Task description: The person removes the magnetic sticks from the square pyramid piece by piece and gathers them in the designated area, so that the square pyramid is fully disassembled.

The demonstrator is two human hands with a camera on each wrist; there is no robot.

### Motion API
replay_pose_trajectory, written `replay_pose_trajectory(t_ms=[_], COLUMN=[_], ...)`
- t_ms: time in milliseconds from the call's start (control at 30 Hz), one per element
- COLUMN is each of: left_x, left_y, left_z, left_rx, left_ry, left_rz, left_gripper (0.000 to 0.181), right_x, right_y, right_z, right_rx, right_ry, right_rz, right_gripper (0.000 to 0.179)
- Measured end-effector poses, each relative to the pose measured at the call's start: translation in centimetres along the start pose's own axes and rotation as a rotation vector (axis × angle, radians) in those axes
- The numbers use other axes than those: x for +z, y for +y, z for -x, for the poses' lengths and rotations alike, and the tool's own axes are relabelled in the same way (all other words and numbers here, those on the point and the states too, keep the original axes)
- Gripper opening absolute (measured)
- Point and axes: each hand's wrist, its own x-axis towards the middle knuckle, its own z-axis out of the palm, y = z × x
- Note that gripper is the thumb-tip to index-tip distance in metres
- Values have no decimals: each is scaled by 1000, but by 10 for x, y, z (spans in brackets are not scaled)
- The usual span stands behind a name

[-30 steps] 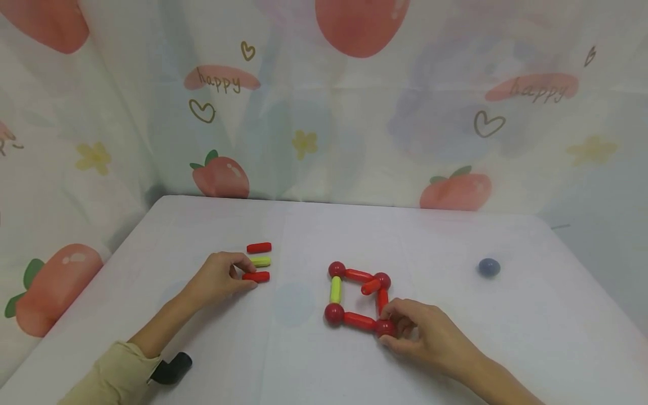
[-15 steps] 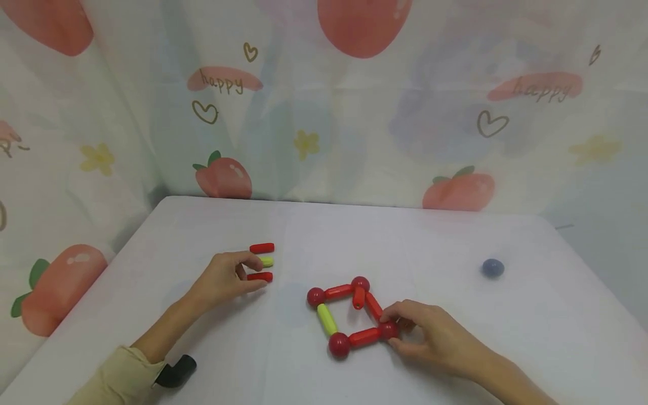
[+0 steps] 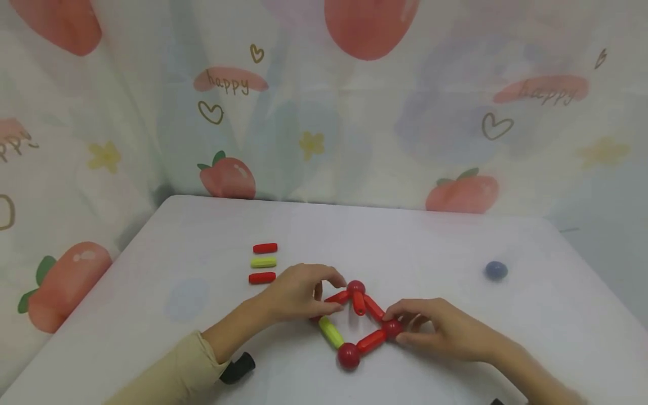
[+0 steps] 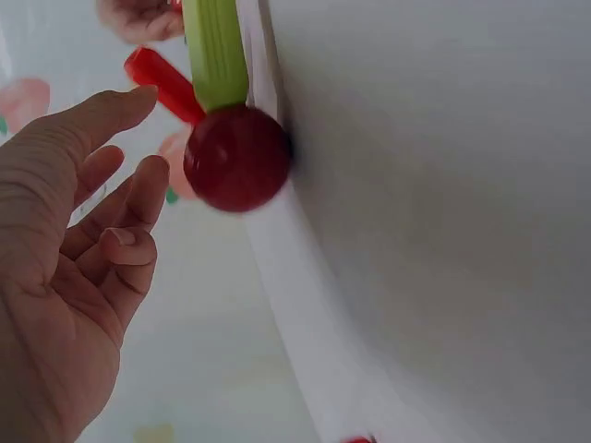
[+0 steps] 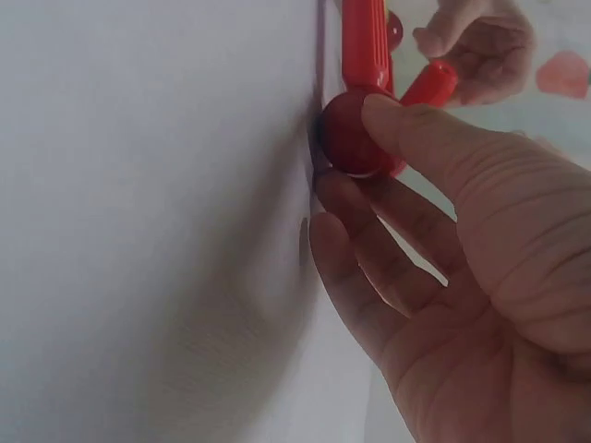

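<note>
1. Red right-corner ball (image 3: 392, 329): your right hand (image 3: 441, 332) pinches it; let that grip steady the rod-and-ball frame (image 3: 372, 342) between your hands.
2. Your left hand (image 3: 300, 291) gapes wide by the far-left red rod (image 3: 337, 297); close softly, clearing the raised red rod (image 3: 358, 302).

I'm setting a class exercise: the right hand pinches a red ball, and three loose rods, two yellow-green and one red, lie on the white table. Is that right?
Not quite: the colour count is wrong. The head view shows two loose red rods and one loose yellow-green rod on the white table. The right hand does pinch a red ball.
</note>
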Motion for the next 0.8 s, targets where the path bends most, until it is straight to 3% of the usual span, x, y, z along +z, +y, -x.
replay_pose_trajectory(t_ms=[200, 367, 467, 600, 800], left_x=[19, 25, 24, 20, 14], left_y=[16, 20, 20, 16, 5], left_z=[-22, -28, -29, -30, -28], left_rx=[105, 159, 132, 47, -19], left_ry=[-102, -92, -66, -34, 17], left_rz=[-165, -209, -170, -37, 125], left_gripper=[35, 27, 25, 28, 26], right_x=[-4, -8, -10, -12, -13], right_y=[6, 4, 1, -2, -3], right_z=[-1, -1, 1, 3, 5], right_rx=[53, 38, 27, 57, 100], right_ry=[-63, -50, -7, 31, 31], right_rz=[-82, -63, 2, 62, 51], right_gripper=[30, 30, 31, 33, 34])
